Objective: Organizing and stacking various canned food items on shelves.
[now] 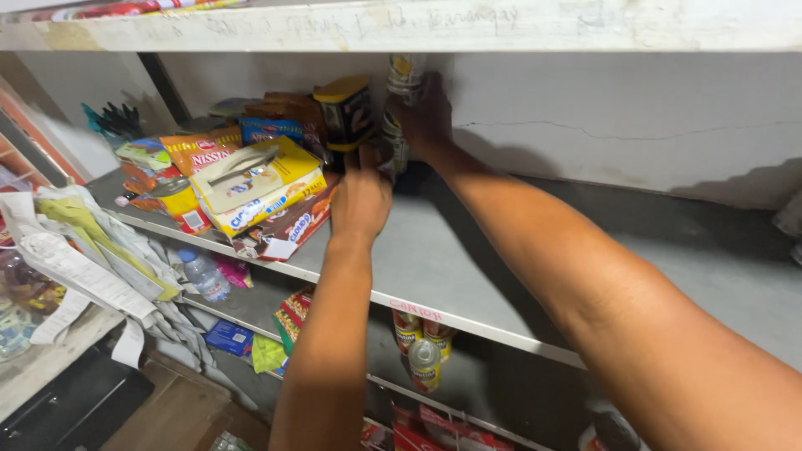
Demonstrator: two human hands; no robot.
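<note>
Nearest, both forearms stretch over the grey shelf point(468, 259). The left hand point(361, 200) is out at the stack of cans point(396, 125), knuckles up, fingers curled down at the bottom can; whether they actually grip it I cannot tell. Just left of those fingers lies a heap of flat snack boxes point(259, 188), with a dark yellow-lidded tin point(345, 113) above them. Further back, the right hand point(428, 117) wraps the stack from the right, fingers closed round the upper cans, hard against the white wall point(635, 108).
</note>
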